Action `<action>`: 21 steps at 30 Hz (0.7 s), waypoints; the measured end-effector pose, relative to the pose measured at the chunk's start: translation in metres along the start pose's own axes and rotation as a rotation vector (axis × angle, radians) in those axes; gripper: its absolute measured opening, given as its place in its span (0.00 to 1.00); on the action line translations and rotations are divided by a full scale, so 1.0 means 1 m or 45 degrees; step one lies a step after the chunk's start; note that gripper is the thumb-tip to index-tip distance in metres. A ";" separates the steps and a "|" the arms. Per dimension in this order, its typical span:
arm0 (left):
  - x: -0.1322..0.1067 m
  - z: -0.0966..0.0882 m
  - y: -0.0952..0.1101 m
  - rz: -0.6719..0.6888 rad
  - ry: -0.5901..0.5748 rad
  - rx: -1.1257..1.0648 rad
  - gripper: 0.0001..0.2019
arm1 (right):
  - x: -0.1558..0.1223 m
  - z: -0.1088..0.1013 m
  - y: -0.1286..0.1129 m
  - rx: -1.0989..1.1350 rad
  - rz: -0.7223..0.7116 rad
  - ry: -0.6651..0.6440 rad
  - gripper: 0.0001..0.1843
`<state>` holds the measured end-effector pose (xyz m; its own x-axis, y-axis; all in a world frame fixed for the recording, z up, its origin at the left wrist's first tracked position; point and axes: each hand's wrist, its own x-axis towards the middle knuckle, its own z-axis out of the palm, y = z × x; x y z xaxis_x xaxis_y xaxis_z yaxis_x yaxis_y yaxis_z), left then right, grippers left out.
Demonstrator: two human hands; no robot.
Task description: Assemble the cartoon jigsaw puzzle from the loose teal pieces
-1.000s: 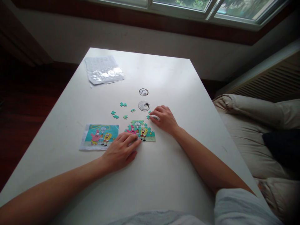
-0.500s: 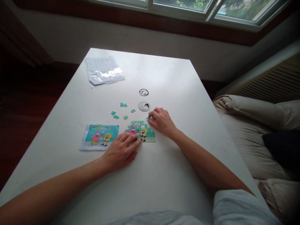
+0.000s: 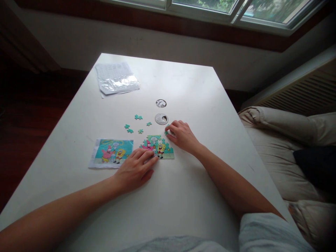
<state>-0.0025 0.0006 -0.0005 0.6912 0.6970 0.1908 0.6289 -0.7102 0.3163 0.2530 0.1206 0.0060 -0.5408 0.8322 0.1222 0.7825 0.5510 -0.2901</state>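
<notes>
Currently: white stuff (image 3: pixel 160 103) in round cutout (image 3: pixel 165 105); puzzle (image 3: pixel 160 147) teal, ragged-edged.
Left hand (image 3: pixel 135 169) loosely spread on it, right hand (image 3: pixel 181 135) pinching teal piece (image 3: pixel 166 133).

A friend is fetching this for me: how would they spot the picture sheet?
On the white table, find the left hand at the jigsaw puzzle. The picture sheet lies left of that puzzle. Unlike the jagged puzzle, it has straight edges and a white margin.

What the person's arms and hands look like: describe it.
The left hand and right hand wear no gloves; the forearms are bare, with no watch showing. The right sleeve is short, loose, pale grey and faintly streaked; no left sleeve shows.
</notes>
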 end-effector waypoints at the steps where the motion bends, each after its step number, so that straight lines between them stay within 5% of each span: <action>1: 0.000 0.000 0.000 0.000 0.002 0.000 0.21 | 0.000 0.000 -0.001 -0.008 -0.004 -0.007 0.09; 21: 0.001 0.000 0.001 0.001 0.014 -0.001 0.21 | 0.007 -0.001 0.008 0.042 0.022 -0.111 0.08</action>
<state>-0.0016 0.0005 0.0001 0.6879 0.6973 0.2013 0.6280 -0.7109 0.3166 0.2563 0.1307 0.0054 -0.5532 0.8323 0.0341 0.7821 0.5331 -0.3226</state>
